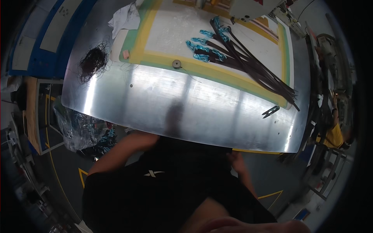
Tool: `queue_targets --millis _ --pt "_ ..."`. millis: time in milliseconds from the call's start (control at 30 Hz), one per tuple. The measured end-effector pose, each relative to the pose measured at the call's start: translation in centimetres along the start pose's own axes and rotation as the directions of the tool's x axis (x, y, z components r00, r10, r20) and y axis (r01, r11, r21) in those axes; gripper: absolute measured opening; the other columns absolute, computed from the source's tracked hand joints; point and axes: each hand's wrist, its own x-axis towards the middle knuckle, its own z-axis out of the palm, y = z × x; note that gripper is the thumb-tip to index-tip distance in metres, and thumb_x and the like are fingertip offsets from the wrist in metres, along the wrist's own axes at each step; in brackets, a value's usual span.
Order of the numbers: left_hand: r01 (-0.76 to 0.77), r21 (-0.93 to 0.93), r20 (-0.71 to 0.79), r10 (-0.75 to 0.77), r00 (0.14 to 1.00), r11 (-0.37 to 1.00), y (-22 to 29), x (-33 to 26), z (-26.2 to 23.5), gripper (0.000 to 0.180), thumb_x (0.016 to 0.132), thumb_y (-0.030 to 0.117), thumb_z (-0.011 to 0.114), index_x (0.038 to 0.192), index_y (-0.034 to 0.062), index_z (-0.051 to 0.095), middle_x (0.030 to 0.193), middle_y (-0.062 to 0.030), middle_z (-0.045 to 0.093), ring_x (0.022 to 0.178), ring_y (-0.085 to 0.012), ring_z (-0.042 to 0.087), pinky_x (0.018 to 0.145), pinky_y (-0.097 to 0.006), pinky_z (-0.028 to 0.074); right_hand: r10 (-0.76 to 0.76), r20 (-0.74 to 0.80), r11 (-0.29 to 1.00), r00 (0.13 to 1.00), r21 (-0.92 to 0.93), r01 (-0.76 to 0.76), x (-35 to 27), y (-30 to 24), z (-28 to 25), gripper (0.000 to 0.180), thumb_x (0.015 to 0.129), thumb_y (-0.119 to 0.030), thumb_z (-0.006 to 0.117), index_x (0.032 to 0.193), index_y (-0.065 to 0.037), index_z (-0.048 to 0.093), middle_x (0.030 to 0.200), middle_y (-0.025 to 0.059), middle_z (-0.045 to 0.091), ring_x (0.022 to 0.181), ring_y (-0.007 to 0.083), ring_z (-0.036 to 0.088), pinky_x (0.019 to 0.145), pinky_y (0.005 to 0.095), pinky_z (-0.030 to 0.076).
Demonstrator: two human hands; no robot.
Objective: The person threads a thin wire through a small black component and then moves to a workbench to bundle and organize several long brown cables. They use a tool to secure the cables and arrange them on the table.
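My left forearm [126,149] reaches up to the table's near edge, and the hand itself is hidden there. Close to that same edge, by my right side, part of my right hand [236,161] shows; its fingers are too dark and covered to make out. Above both lies the shiny metal tabletop [155,99]. Black thread snips [271,112] rest on it toward the right, apart from my hand. Farther back, several dark brown straps [248,64] lie in a fanned bundle, with blue shiny material [202,48] at their far ends.
A sewing machine [248,9] stands at the back. A bobbin [176,64], a small pink block [126,54], a black thread tangle [93,62] and a white cloth [125,18] lie on the table. Plastic bags [79,126] sit below left. Another person in yellow [335,136] is at right.
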Motion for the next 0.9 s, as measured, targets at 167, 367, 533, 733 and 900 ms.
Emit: queue_targets --millis 167,367,533,733,900 --pt "-0.379 0.411 0.362 0.234 0.903 0.829 11.1 -2.7 -9.1 0.024 0.093 0.025 0.065 0.106 0.0050 0.069 0.095 -0.0177 0.069 0.094 -0.0346 0.067 0.083 -0.046 0.053 -0.088 0.055 0.978 0.995 -0.183 0.097 -3.6 -10.7 -0.2 0.030 0.098 -0.026 0.069 0.087 0.001 0.063 0.081 0.0116 0.063 0.078 0.0202 0.060 0.071 0.0393 0.049" --pt "-0.141 0.640 -0.478 0.535 0.696 0.755 15.9 6.6 -12.5 0.031 0.089 0.022 0.071 0.113 0.0037 0.065 0.098 -0.0149 0.063 0.094 -0.0356 0.064 0.081 -0.046 0.052 -0.074 0.631 0.640 0.772 -0.564 0.522 -2.4 -21.3 -4.4 0.022 0.097 -0.025 0.067 0.103 -0.004 0.069 0.095 0.0185 0.070 0.093 0.0356 0.069 0.084 0.0459 0.053" --pt "-0.222 0.736 -0.505 0.737 0.449 0.639 18.2 10.6 -12.1 0.032 0.083 0.022 0.075 0.109 0.0036 0.066 0.092 -0.0148 0.063 0.086 -0.0358 0.062 0.077 -0.046 0.048 -0.522 0.591 0.497 0.615 -0.375 0.783 -2.0 -45.4 -18.1 0.020 0.099 -0.023 0.066 0.092 -0.004 0.070 0.081 0.0102 0.068 0.074 0.0205 0.068 0.071 0.0345 0.055" --pt "-0.323 0.859 -0.379 0.918 0.118 0.396 16.8 14.6 -12.9 0.027 0.078 0.016 0.077 0.100 0.0037 0.068 0.085 -0.0113 0.062 0.078 -0.0309 0.059 0.074 -0.044 0.043 -0.692 -0.498 0.637 0.523 -0.079 0.767 19.0 -67.1 -29.4 0.024 0.088 -0.023 0.067 0.075 -0.002 0.068 0.066 0.0072 0.064 0.055 0.0163 0.056 0.051 0.0340 0.045" --pt "-0.372 0.849 -0.351 0.927 0.135 0.376 17.0 15.9 -13.4 0.028 0.075 0.015 0.077 0.100 0.0036 0.068 0.083 -0.0109 0.062 0.076 -0.0299 0.057 0.073 -0.042 0.042 -0.958 -0.180 0.261 0.222 -0.870 0.419 36.9 -78.4 -37.0 0.034 0.090 -0.034 0.058 0.105 -0.011 0.077 0.105 0.0188 0.075 0.098 0.0398 0.071 0.089 0.0487 0.056"
